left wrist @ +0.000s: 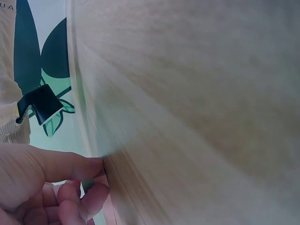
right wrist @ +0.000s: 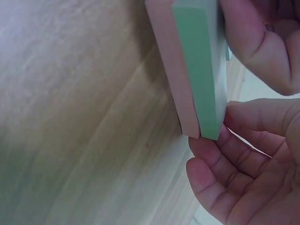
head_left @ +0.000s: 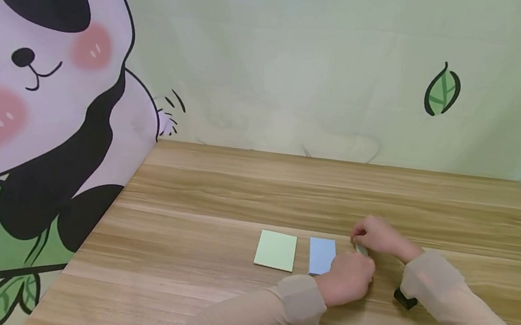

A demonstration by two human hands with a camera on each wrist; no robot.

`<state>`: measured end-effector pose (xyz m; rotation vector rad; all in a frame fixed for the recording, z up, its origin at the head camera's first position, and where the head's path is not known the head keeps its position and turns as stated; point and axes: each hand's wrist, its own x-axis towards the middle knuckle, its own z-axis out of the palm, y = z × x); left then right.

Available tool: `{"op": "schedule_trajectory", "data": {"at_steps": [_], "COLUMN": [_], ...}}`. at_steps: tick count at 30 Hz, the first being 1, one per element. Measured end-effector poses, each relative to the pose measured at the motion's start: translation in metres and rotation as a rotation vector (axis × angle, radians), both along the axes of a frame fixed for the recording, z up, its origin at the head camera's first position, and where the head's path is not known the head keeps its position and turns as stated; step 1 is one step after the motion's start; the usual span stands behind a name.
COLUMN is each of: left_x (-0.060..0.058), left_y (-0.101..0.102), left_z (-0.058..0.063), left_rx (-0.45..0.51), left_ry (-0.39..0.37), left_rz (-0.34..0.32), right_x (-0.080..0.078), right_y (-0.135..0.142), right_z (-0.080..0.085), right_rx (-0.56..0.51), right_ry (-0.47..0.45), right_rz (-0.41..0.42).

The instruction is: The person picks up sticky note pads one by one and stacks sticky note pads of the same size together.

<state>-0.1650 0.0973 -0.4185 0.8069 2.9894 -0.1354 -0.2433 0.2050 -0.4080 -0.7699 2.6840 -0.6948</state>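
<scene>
Two sticky note pads stand against each other in the right wrist view, a pink pad (right wrist: 171,70) nearest the wood and a green pad (right wrist: 199,70) on it. My right hand (head_left: 382,236) pinches their end between thumb and fingers. At their other end my left hand (head_left: 347,279) grips them, its thumb and curled fingers around the pink edge in the left wrist view. From the head, only a pale sliver of the green pad (head_left: 361,249) shows between the hands. A blue sticky note pad (head_left: 321,254) lies just left, its corner hidden by my left hand.
A light green square sticky note pad (head_left: 275,250) lies flat on the wooden table (head_left: 199,187), left of the blue one. Behind the table hangs a pale green backdrop (head_left: 271,77) with a panda. Each sleeve has a black wrist piece (head_left: 405,299) under it.
</scene>
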Motion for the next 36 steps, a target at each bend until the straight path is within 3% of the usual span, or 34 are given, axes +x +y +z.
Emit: {"op": "schedule_trajectory", "data": {"at_steps": [15, 23, 29, 32, 36], "left_x": [0.000, 0.000, -0.010, -0.021, -0.035], "left_y": [-0.002, -0.001, -0.009, -0.019, -0.030], "left_z": [0.003, 0.003, 0.019, 0.027, 0.029], "left_rx": [0.023, 0.013, 0.102, 0.171, 0.247], "left_ry": [-0.015, -0.025, -0.203, -0.298, -0.408], "left_rz": [-0.011, 0.016, 0.108, 0.064, -0.009], "right_x": [0.001, 0.002, 0.004, 0.004, 0.004], "right_y": [0.000, -0.001, 0.003, 0.008, 0.012], "right_z": [0.000, -0.004, 0.001, 0.006, 0.007], "right_rx": [-0.005, -0.004, -0.006, 0.007, 0.034], "right_ry": [0.017, 0.053, 0.002, -0.036, -0.079], "right_rz": [0.000, -0.051, -0.235, -0.298, -0.325]}}
